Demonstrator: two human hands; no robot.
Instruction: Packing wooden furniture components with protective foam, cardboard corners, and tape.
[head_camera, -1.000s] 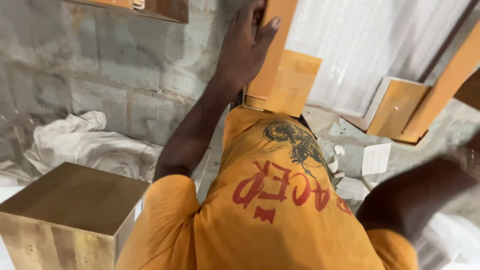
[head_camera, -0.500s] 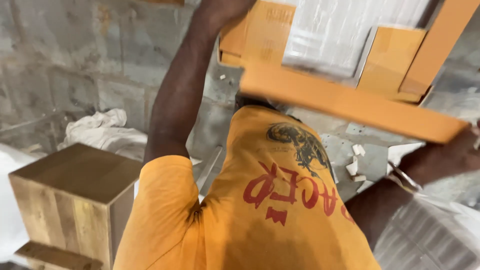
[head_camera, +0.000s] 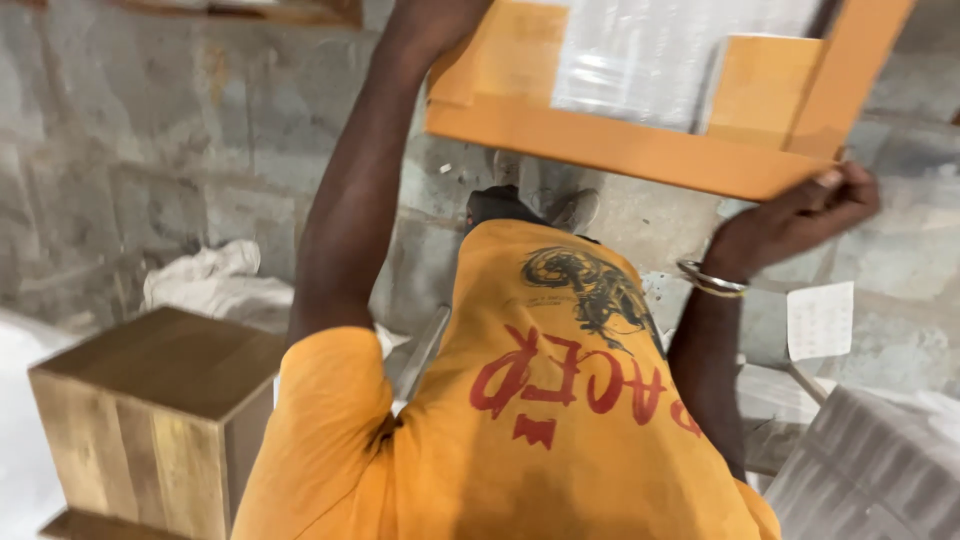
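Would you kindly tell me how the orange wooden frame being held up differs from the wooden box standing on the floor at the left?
The orange wooden frame is open, made of flat boards with gaps; the wooden box is a closed block. The frame is bright orange and smooth, while the box is duller brown with visible grain. The frame is lifted, the right hand under its edge and the left arm reaching up out of view, whereas the box rests untouched. Both are wood.

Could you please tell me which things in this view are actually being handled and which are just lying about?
In hand:
orange frame, gripped by the right hand; the left hand is cut off at the picture's top edge.

Lying about:
wooden box
white cloth
paper sheet
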